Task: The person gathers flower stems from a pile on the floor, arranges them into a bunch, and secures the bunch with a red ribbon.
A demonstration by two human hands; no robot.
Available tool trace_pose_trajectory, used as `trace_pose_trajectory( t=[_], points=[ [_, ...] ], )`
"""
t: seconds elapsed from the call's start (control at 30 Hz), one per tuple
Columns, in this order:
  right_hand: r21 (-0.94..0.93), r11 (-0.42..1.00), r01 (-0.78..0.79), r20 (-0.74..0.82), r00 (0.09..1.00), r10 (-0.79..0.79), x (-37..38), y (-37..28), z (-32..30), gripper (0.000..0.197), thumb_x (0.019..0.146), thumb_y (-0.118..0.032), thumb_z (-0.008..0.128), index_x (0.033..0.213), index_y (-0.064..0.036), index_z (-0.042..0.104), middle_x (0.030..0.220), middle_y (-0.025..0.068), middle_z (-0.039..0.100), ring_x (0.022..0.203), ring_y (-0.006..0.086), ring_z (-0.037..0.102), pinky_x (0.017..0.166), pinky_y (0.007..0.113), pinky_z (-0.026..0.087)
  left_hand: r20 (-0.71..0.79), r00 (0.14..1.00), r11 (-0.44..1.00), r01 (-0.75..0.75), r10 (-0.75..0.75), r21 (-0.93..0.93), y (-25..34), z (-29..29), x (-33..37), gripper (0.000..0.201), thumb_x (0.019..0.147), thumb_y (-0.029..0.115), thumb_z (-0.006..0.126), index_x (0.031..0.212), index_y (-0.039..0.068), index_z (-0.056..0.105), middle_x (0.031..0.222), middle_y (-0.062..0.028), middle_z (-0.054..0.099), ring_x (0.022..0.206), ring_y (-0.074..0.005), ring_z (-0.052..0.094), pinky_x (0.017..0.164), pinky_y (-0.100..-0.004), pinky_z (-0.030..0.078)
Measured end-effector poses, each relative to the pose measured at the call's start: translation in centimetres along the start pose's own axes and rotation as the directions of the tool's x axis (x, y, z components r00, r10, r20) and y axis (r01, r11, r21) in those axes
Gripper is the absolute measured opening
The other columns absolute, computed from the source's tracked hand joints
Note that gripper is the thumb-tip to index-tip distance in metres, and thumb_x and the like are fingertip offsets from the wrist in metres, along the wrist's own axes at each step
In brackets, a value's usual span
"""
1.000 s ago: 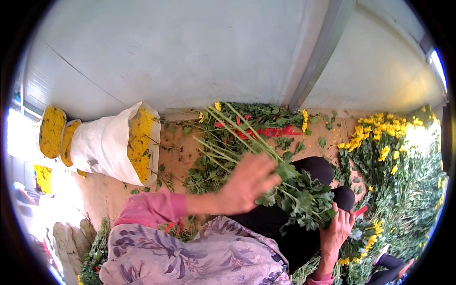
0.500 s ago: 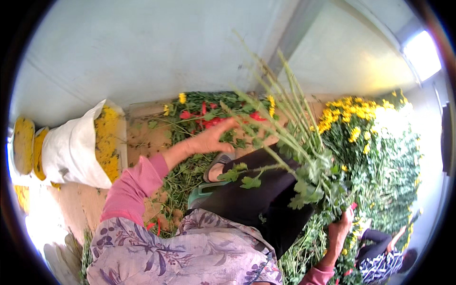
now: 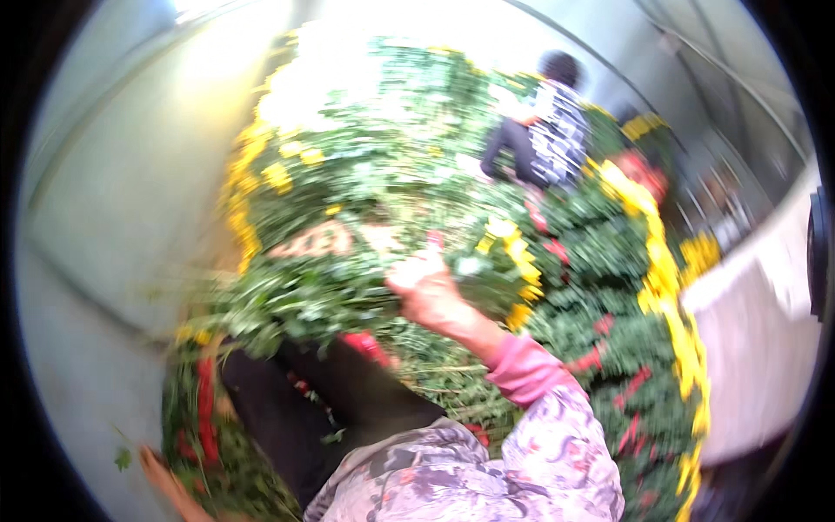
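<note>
My right hand (image 3: 428,285) is closed round a bunch of yellow chrysanthemums (image 3: 300,296), held across in front of my knees. Its leafy green stems point left, and its yellow heads (image 3: 520,283) are on the right, past my wrist. Something small and red (image 3: 435,239) shows at the top of that hand. At the lower left edge, my left hand (image 3: 161,477) is low beside the wall, blurred, its fingers not clear. A small green leaf (image 3: 123,458) is close to it. Red strips (image 3: 207,409) lie among the cut greenery by my legs.
Bound bunches (image 3: 600,287) with yellow heads and red ties are stacked along the right. More flowers (image 3: 391,113) pile up ahead, where a person (image 3: 552,122) in a patterned top sits. A pale wall (image 3: 96,287) stands on the left, a whitish sheet (image 3: 752,348) at far right.
My view has swung to the right. The bunch in my right hand now lies across in front of me. My left hand, raised with fingers spread before, is now at the lower left edge.
</note>
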State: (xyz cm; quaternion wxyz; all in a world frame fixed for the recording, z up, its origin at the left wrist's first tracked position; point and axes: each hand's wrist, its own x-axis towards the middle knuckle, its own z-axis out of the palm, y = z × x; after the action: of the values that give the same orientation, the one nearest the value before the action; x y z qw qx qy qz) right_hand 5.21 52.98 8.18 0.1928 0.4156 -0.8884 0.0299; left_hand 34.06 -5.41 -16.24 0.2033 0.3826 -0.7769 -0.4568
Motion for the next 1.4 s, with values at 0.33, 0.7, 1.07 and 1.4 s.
trace_pose_trajectory(
  t=[0.33, 0.7, 1.07, 1.4],
  points=[
    [-0.465, 0.865, -0.189, -0.011, 0.978, 0.208, -5.3, 3.7, -9.9, 0.016, 0.087, -0.018, 0.055, 0.094, -0.0158, 0.068, 0.080, 0.0048, 0.060, 0.085, 0.0213, 0.062, 0.097, 0.048, 0.038, 0.106, 0.992, 0.954, 0.029, -0.063, 0.298, -5.5, 5.1, 2.9, 0.044, 0.084, 0.017, 0.071, 0.120, -0.004, 0.059, 0.115, -0.0167, 0.062, 0.105, -0.0271, 0.060, 0.091, -0.0361, 0.047],
    [-0.784, 0.500, -0.368, -0.048, 0.839, 0.542, -34.6, 18.9, -14.4, 0.019, 0.076, -0.020, 0.063, 0.094, -0.0185, 0.071, 0.096, 0.0070, 0.064, 0.112, 0.0300, 0.055, 0.111, 0.060, 0.025, 0.336, 0.928, 0.985, 0.139, -0.165, 0.099, 1.1, 8.5, -0.5, 0.026, 0.080, 0.002, 0.068, 0.105, -0.002, 0.060, 0.091, -0.0055, 0.062, 0.071, -0.0128, 0.056, 0.063, -0.0296, 0.048],
    [-0.826, 0.421, -0.376, 0.296, 0.347, 0.890, -32.9, 15.0, -4.2, 0.034, 0.093, -0.023, 0.046, 0.119, -0.0098, 0.064, 0.133, 0.0118, 0.054, 0.142, 0.0357, 0.030, 0.111, 0.070, 0.011, 0.540, 0.653, 0.843, 0.338, -0.531, 0.419, -9.2, 7.7, -15.4, 0.025, 0.085, 0.011, 0.066, 0.107, 0.000, 0.062, 0.090, -0.0067, 0.065, 0.072, -0.0146, 0.060, 0.062, -0.0309, 0.050],
    [0.054, 0.869, -0.492, 0.890, 0.419, 0.182, -20.2, 0.7, 17.1, 0.047, 0.084, -0.039, 0.067, 0.126, -0.0179, 0.061, 0.124, 0.0104, 0.063, 0.117, 0.0300, 0.059, 0.103, 0.062, 0.030, 0.560, 0.531, 0.771, 0.467, -0.636, 0.432, -6.9, 11.4, -17.9, 0.026, 0.086, 0.014, 0.066, 0.108, 0.000, 0.063, 0.092, -0.0068, 0.067, 0.074, -0.0143, 0.062, 0.064, -0.0306, 0.051]
  ],
)
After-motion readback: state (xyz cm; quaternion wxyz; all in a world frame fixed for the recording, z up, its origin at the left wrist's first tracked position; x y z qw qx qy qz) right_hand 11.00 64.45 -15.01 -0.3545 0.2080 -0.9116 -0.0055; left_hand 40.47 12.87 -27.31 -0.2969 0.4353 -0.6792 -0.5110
